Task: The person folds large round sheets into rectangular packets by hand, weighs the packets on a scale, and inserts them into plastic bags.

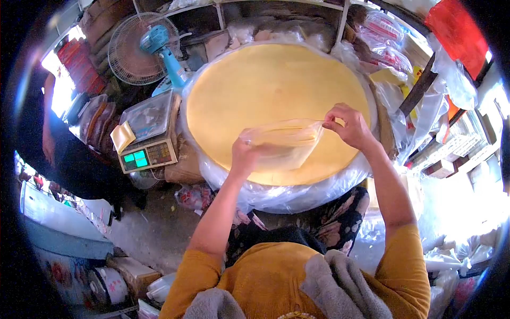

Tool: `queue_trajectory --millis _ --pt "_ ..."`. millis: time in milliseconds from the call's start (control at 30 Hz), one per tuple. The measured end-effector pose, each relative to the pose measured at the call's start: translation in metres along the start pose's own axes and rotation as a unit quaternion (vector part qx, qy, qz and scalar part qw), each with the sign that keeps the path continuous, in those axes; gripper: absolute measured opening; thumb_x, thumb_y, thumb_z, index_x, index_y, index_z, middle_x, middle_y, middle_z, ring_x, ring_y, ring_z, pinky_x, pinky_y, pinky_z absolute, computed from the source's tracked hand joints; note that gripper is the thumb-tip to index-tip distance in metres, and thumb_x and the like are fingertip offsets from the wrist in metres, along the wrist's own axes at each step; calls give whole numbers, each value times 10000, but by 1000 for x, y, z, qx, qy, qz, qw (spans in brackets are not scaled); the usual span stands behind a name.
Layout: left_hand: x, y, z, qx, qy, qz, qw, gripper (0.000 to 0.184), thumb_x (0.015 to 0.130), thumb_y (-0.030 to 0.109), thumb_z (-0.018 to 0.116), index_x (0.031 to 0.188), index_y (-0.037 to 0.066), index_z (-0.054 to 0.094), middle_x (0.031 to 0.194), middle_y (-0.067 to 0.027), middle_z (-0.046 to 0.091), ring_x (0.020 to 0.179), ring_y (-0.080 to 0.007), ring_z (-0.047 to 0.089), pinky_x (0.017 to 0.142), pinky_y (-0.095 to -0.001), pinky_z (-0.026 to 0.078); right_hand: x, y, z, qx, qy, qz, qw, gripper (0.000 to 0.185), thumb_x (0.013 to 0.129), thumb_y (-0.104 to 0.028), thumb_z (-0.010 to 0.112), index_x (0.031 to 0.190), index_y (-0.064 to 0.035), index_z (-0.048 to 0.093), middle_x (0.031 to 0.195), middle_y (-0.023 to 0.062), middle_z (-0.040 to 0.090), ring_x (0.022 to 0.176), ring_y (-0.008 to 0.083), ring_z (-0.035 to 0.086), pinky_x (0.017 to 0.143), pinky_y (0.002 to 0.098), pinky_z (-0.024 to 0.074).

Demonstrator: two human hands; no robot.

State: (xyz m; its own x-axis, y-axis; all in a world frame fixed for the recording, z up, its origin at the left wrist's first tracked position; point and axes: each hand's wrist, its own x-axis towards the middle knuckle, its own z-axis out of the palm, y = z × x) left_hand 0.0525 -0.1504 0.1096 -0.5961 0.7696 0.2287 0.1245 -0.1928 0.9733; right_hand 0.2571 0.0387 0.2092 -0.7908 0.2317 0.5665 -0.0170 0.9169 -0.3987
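A clear plastic bag (289,151) is stretched between my two hands, above a large round yellow tabletop (276,80). The fingers of my right hand (348,125) pinch the bag's upper right corner. At the bag's left end, my left hand (245,158) grips it, with some of the fingers hidden behind the plastic. Pale yellow shows through the bag; whether that is something inside or the surface beneath, I cannot tell.
Left of the table stands a digital scale (149,155) with a pale yellow packet (123,136) at its edge. Behind it is a blue fan (154,40). A person in dark clothing (79,154) stands at far left. Plastic-wrapped goods (382,32) pile up at right.
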Motion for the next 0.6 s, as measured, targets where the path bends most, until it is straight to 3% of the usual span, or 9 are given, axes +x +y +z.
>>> queue_trajectory --millis 200,367,467,600 --pt "-1 4 3 11 1 12 1000 428 676 -27 715 1075 -2 560 990 -61 612 921 -151 584 791 -262 491 7 -1 7 -36 -31 -4 999 157 724 -160 673 720 -40 573 720 91 562 737 265 534 660 369 428" --pt "0 1 0 69 10 40 997 427 672 -10 727 1067 6 566 989 -44 607 913 -139 577 788 -259 486 9 -14 9 24 -28 -23 999 145 717 -140 669 709 -41 564 703 96 552 716 283 526 652 374 420" --pt "-3 10 4 -3 -1 6 1000 425 668 -6 730 1061 4 569 975 -40 604 901 -132 574 791 -255 483 8 -7 16 4 -27 -33 999 145 713 -133 670 711 -40 558 701 97 553 708 287 524 651 376 417" --pt "-6 8 -1 21 4 13 1000 401 672 -2 722 1046 2 577 954 -36 601 887 -128 572 771 -244 477 10 -7 22 -5 -19 -57 998 142 714 -125 665 706 -36 555 691 99 553 696 290 522 648 383 414"
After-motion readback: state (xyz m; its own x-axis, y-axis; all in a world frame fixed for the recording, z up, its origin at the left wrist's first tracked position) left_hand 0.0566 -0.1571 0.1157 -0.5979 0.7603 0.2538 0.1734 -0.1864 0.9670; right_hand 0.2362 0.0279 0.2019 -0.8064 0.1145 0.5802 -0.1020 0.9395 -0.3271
